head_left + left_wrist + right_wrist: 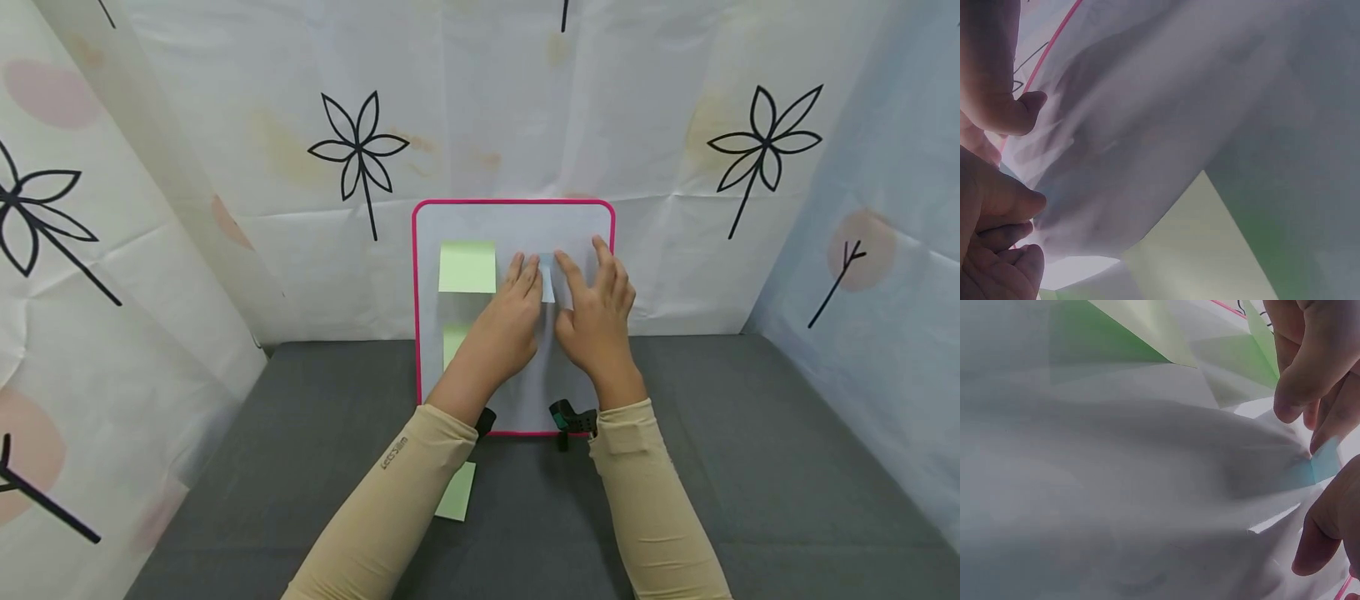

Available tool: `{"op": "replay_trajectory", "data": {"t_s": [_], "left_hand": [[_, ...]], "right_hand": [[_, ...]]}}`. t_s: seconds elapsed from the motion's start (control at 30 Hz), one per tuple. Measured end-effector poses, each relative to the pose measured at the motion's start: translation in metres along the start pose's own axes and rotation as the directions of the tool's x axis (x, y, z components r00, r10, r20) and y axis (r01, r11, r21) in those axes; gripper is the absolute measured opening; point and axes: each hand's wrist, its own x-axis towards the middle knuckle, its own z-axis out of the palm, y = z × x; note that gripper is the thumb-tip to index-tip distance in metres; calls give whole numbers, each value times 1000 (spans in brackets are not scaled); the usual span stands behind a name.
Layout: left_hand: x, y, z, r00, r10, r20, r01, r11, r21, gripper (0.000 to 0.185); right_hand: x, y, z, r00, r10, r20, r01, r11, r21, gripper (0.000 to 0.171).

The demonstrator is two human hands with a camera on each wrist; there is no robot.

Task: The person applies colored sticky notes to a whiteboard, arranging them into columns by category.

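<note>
A small light-blue sticky note [547, 282] is on a whiteboard [517, 225] with a pink edge, partly hidden by fingers. My left hand [504, 325] lies against the board, its fingers straight and pressing at the note's left side. On the note's other side, my right hand [598, 321] has its fingers spread, the index fingertip at the note's upper right corner. In the right wrist view the blue note [1325, 464] bends outward between the two hands. Two pale-green sticky notes [467, 267] hang on the board left of my left hand, the lower one [453, 340] partly covered by it.
A green sticky-note pad [456, 493] lies on the grey tabletop [337, 433], partly under the left sleeve. Behind the board hangs a white cloth [487, 100] with black flower drawings. More cloth closes off both sides.
</note>
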Motion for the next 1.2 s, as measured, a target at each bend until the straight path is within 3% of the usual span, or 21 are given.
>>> {"op": "replay_trajectory", "data": {"t_s": [0.23,0.6,0.9,1.0,1.2], "left_hand": [[-7,0,-2,1000,-6,-5,6,999,-36,64],[-45,11,14,996,8,-88,-26,978,-208,56],[-70,23,32,994,-33,-103,-2,947,-322,52],[-75,26,36,995,-39,-90,6,940,-341,52],[-78,30,36,992,-32,-121,-16,929,-371,53]], "right_hand": [[0,1,-3,1000,6,-21,-6,1000,4,77],[0,-5,-10,998,-24,-51,25,1000,16,74],[-10,-19,-35,997,-33,-73,38,997,69,78],[-15,-21,-44,996,-32,-88,40,996,85,76],[-22,-25,-63,991,-33,-133,49,991,121,66]]}}
